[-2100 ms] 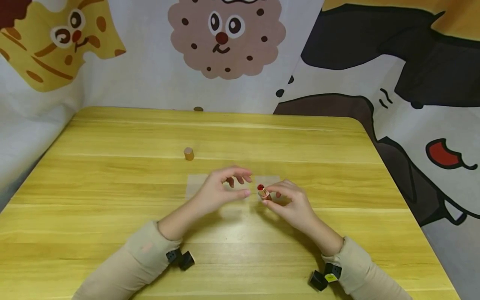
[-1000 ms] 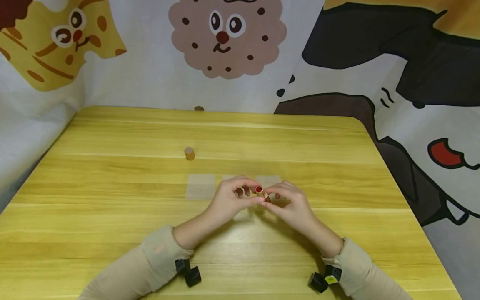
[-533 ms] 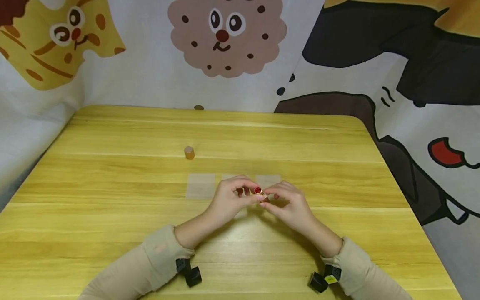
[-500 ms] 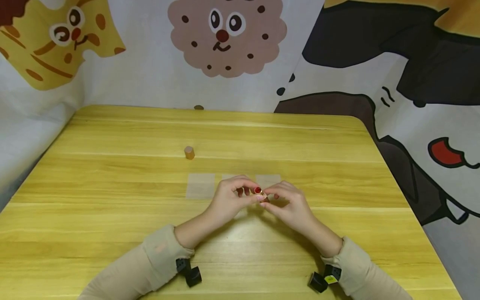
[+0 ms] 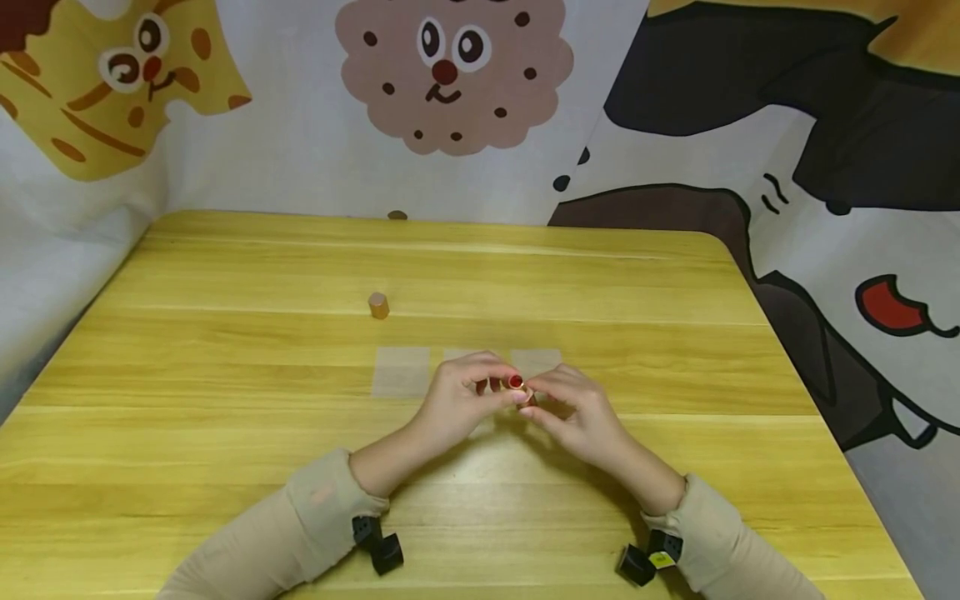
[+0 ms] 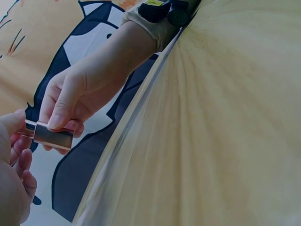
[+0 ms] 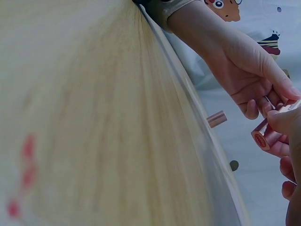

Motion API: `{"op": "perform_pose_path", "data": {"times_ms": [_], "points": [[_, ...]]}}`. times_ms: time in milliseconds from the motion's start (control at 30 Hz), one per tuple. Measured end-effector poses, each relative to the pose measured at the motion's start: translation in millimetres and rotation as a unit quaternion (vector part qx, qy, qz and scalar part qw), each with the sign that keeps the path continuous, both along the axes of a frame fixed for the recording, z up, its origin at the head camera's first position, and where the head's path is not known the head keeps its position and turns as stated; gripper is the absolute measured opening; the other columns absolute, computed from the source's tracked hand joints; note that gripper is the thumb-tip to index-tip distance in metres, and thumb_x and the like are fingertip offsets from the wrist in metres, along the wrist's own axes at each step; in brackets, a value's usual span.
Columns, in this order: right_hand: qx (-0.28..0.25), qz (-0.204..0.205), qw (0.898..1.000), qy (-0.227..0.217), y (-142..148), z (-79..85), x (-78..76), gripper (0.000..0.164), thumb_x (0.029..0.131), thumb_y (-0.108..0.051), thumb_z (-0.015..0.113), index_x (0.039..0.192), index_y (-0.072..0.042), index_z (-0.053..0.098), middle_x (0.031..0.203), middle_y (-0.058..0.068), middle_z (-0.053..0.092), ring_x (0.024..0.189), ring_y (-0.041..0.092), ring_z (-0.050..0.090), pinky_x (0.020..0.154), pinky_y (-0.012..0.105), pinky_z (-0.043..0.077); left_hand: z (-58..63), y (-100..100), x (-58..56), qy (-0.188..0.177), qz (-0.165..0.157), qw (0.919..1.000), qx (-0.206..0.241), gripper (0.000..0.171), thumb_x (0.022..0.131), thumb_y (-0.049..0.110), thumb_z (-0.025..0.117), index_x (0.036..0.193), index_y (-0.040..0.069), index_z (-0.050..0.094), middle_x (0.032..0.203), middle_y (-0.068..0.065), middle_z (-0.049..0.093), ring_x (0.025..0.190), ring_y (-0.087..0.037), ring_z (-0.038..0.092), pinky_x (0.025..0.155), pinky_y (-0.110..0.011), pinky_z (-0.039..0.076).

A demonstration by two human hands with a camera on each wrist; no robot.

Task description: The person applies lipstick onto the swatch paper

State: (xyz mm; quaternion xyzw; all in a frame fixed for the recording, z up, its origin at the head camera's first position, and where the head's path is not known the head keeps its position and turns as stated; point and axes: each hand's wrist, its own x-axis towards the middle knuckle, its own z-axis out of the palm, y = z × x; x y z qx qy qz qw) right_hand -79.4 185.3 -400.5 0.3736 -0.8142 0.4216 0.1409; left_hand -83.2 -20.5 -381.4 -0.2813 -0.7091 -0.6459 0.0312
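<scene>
Both hands hold an uncapped lipstick (image 5: 516,381) above the middle of the table, its red tip pointing up and toward the left hand. My left hand (image 5: 463,395) pinches the slim metal collar below the tip between thumb and index finger. My right hand (image 5: 583,414) grips the wider base between thumb and fingers. In the left wrist view the shiny copper base (image 6: 52,137) shows between the right thumb and fingers. The right wrist view shows the round label on the bottom of the base (image 7: 261,140). A copper lipstick cap (image 5: 378,306) stands upright beyond the hands, to the left.
Three pale squares lie in a row on the wooden table (image 5: 225,367): a left one (image 5: 401,372), a middle one mostly hidden by the left hand, and a right one (image 5: 537,360). A cartoon-printed cloth (image 5: 285,167) hangs behind the table.
My left hand, apart from the lipstick about two seconds ago, has moved right and taken hold of its collar. The tip leans more to the left. Lately the right fingers have shifted slightly on the base.
</scene>
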Motion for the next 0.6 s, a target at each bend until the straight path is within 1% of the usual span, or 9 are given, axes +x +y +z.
{"op": "perform_pose_path", "data": {"times_ms": [67,100,200,333,467,533,600], "points": [[0.001,0.002,1.0,0.004,0.0,0.0,-0.2,0.032,0.075,-0.005,0.077,0.105,0.002,0.07,0.098,0.006,0.071,0.084,0.018,0.06,0.069,0.03,0.05,-9.4,0.5,-3.8,0.005,-0.003,1.0,0.001,0.013,0.078,0.004,0.077,0.091,0.002,0.075,0.086,-0.002,0.068,0.071,-0.013,0.053,0.06,-0.026,0.041],[0.003,0.001,1.0,0.004,0.2,-0.1,-0.2,0.032,0.076,-0.006,0.077,0.106,0.001,0.07,0.099,0.006,0.071,0.084,0.017,0.06,0.069,0.03,0.05,-10.8,0.4,-4.5,0.007,-0.004,1.0,0.0,0.013,0.079,0.005,0.078,0.091,0.003,0.075,0.086,0.0,0.068,0.071,-0.013,0.054,0.06,-0.025,0.041],[0.006,0.005,1.0,0.006,0.2,0.0,-0.2,0.032,0.076,-0.004,0.076,0.107,0.002,0.069,0.1,0.007,0.07,0.084,0.018,0.06,0.069,0.031,0.05,-12.5,-0.4,-5.9,0.02,-0.01,0.9998,0.002,0.013,0.08,0.008,0.077,0.092,0.006,0.075,0.087,0.003,0.068,0.072,-0.013,0.055,0.06,-0.026,0.042],[0.013,0.005,1.0,-0.004,0.4,0.5,0.3,0.033,0.078,-0.006,0.075,0.109,0.001,0.069,0.102,0.006,0.07,0.087,0.017,0.06,0.071,0.031,0.049,-13.0,-1.1,-6.8,0.033,-0.014,0.9994,0.005,0.013,0.08,0.01,0.077,0.093,0.007,0.075,0.087,0.005,0.068,0.072,-0.013,0.056,0.059,-0.026,0.042],[0.02,0.003,1.0,-0.014,0.8,0.8,0.8,0.033,0.08,-0.009,0.075,0.111,0.0,0.069,0.104,0.004,0.07,0.091,0.016,0.059,0.075,0.031,0.049,-10.9,-0.8,-5.7,0.028,-0.011,0.9996,0.0,0.014,0.079,0.008,0.078,0.093,0.006,0.075,0.086,0.004,0.068,0.072,-0.012,0.056,0.059,-0.026,0.042],[0.021,0.003,1.0,-0.014,1.0,0.6,1.0,0.033,0.081,-0.01,0.074,0.111,0.0,0.068,0.105,0.004,0.07,0.093,0.016,0.059,0.077,0.031,0.048,-8.1,-0.5,-4.5,0.025,-0.009,0.9997,-0.002,0.014,0.078,0.004,0.077,0.092,0.003,0.074,0.085,0.0,0.068,0.072,-0.013,0.055,0.059,-0.027,0.042],[0.024,0.005,1.0,-0.012,1.0,0.0,1.1,0.033,0.082,-0.01,0.073,0.112,0.001,0.068,0.105,0.004,0.069,0.093,0.017,0.059,0.078,0.032,0.048,0.7,-1.1,-1.0,0.024,-0.008,0.9997,0.0,0.014,0.077,0.0,0.077,0.091,-0.001,0.073,0.084,-0.004,0.068,0.072,-0.013,0.055,0.059,-0.027,0.042]]}}
